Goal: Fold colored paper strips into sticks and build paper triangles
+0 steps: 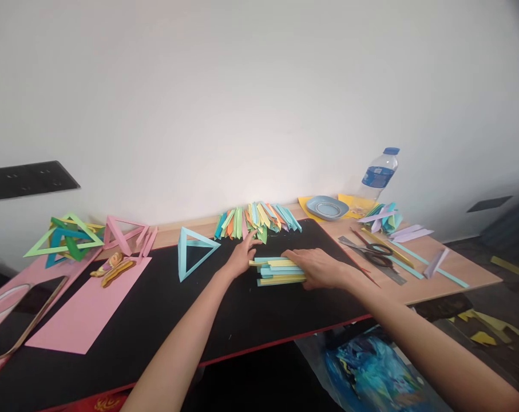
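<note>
Left hand (pixel 242 256): stretched forward, fingers loosely parted, released
Right hand (pixel 319 268): turned inward, fingers grasping light-blue and yellow paper strips (pixel 278 271)

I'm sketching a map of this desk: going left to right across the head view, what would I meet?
Green and blue paper frames → pink paper frame → light-blue paper triangle → left hand → bundle of paper strips → right hand → scissors → rightmost lilac paper strip.

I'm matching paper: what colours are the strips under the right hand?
The paper strips are light blue and yellow; head view.
</note>
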The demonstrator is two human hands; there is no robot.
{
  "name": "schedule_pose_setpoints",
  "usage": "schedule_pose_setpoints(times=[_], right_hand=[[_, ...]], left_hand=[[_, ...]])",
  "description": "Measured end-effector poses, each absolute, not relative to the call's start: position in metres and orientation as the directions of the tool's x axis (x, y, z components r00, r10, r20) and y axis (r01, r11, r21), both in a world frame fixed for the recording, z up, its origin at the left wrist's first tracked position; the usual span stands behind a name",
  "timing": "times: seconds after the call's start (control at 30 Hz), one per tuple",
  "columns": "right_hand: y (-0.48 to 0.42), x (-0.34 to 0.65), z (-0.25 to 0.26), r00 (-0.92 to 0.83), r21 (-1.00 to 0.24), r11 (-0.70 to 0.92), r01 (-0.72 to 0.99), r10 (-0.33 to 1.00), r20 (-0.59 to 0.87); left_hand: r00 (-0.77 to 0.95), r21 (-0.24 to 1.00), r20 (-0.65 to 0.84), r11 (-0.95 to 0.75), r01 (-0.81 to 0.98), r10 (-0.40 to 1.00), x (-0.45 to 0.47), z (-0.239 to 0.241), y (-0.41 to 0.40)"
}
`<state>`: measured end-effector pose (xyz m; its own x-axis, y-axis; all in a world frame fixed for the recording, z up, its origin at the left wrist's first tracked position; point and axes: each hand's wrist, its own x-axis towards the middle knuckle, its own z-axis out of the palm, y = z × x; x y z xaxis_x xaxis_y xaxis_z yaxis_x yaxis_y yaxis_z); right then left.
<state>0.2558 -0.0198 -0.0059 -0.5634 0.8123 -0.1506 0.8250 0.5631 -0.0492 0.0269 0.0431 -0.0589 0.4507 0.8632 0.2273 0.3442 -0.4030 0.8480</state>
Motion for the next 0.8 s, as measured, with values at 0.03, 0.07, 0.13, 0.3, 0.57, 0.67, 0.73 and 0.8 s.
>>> schedule_pose_setpoints(times=[0.03, 0.07, 0.13, 0.3, 0.57, 0.67, 0.73, 0.8], right_hand=[[-0.016, 0.25, -0.006, -0.567, -0.024, 0.569, 0.822, 0.812, -0.136], [-0.011, 0.245, -0.007, -0.566, -0.003, 0.57, 0.821, 0.814, -0.132], [0.001, 0.235, -0.007, -0.567, 0.022, 0.575, 0.818, 0.811, -0.142], [0.036, 0.22, -0.005, -0.521, 0.064, 0.536, 0.842, 0.838, -0.165], [0.072, 0.218, -0.004, -0.435, 0.104, 0.446, 0.889, 0.893, -0.118], [0.057, 0.22, 0.0, -0.471, 0.089, 0.485, 0.87, 0.871, -0.137], [0.043, 0.224, 0.002, -0.497, 0.072, 0.512, 0.856, 0.853, -0.158], [0.031, 0.231, 0.004, -0.5, 0.053, 0.516, 0.855, 0.847, -0.18]], left_hand=[[0.458, 0.875, 0.216, -0.379, 0.301, 0.862, 0.021, -0.055, 0.046], [0.453, 0.898, 0.208, -0.353, 0.263, 0.867, 0.016, -0.053, 0.047], [0.399, 0.93, 0.202, -0.303, 0.208, 0.894, 0.004, -0.049, 0.047], [0.155, 0.953, 0.212, -0.239, 0.184, 0.965, -0.016, -0.053, 0.039], [0.021, 0.926, 0.269, -0.265, 0.27, 0.963, -0.016, -0.053, 0.031], [0.053, 0.902, 0.286, -0.287, 0.322, 0.957, -0.012, -0.043, 0.018], [0.135, 0.845, 0.308, -0.336, 0.415, 0.942, -0.006, -0.038, 0.008], [0.27, 0.77, 0.303, -0.402, 0.495, 0.914, 0.004, -0.036, -0.002]])
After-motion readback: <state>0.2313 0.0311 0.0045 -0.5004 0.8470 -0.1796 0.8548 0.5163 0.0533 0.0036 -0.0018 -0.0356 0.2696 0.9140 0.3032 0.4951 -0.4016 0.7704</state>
